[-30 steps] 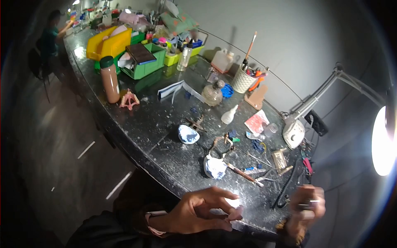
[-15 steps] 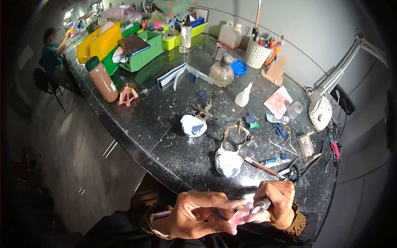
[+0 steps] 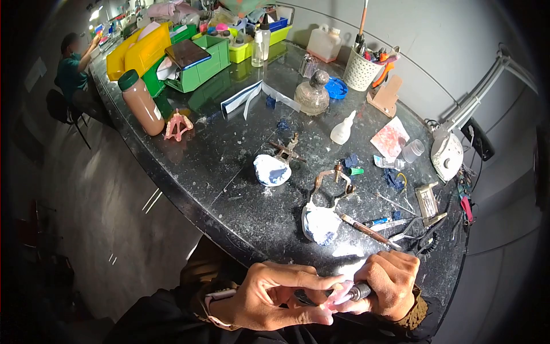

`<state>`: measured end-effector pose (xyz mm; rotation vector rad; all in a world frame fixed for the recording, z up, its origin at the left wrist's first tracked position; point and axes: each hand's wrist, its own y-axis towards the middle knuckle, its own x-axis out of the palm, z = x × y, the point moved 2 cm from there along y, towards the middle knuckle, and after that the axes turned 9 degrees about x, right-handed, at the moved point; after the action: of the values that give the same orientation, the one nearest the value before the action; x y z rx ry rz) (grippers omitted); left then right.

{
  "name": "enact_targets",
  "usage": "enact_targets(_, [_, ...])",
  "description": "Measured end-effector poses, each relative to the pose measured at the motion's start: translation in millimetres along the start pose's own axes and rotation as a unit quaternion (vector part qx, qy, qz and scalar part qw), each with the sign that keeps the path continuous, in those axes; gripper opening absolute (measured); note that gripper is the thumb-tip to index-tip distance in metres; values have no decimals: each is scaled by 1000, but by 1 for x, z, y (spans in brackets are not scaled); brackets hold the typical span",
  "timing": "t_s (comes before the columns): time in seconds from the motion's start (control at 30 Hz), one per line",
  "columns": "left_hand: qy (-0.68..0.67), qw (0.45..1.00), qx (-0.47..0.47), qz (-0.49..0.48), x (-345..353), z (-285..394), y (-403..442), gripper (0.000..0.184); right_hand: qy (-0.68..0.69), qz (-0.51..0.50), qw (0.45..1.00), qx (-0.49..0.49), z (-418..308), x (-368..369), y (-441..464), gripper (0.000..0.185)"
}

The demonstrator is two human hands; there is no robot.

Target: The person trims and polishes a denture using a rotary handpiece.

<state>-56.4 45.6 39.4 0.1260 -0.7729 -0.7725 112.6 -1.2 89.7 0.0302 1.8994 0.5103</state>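
Observation:
At the bottom of the view, my left hand (image 3: 252, 298) pinches a pink denture base (image 3: 333, 303) between thumb and fingers. My right hand (image 3: 394, 285) is wrapped round a rotary handpiece (image 3: 360, 292), its dark nose pointing left against the pink piece. Fingers hide much of the denture base, and I cannot make out the bit's tip. Just beyond my hands sits a white plaster cast (image 3: 322, 225) on a metal articulator frame (image 3: 337, 182). Another plaster cast (image 3: 272, 171) lies farther left, attached to a second metal frame (image 3: 291, 150).
A brown wax-knife-like tool (image 3: 366, 230) and pliers (image 3: 427, 229) lie right of the near cast. A pink toothed piece (image 3: 179, 127) stands by a brown bottle (image 3: 140, 106). Behind are a glass burner (image 3: 312, 97) and green bin (image 3: 200, 69). Another person (image 3: 74, 74) sits far left.
My right hand and the handpiece have shifted slightly, and the handpiece nose now lies flatter across the denture base. The bench things appear a little farther right as the view moves.

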Motion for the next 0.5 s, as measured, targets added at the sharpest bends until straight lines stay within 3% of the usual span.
enact_targets(0.17, [20, 1000, -4, 5, 0, 0, 1, 47, -18, 6, 1000, -2, 0, 0, -1, 51])
enact_targets(0.27, [-36, 998, 26, -54, -3, -2, 0, 42, -26, 1, 1000, -4, -1, -3, 0, 51])
enact_targets(0.5, [38, 999, 7, -5, -1, 2, 3, 47, -45, 1, 999, 1, -2, -3, -2, 52])
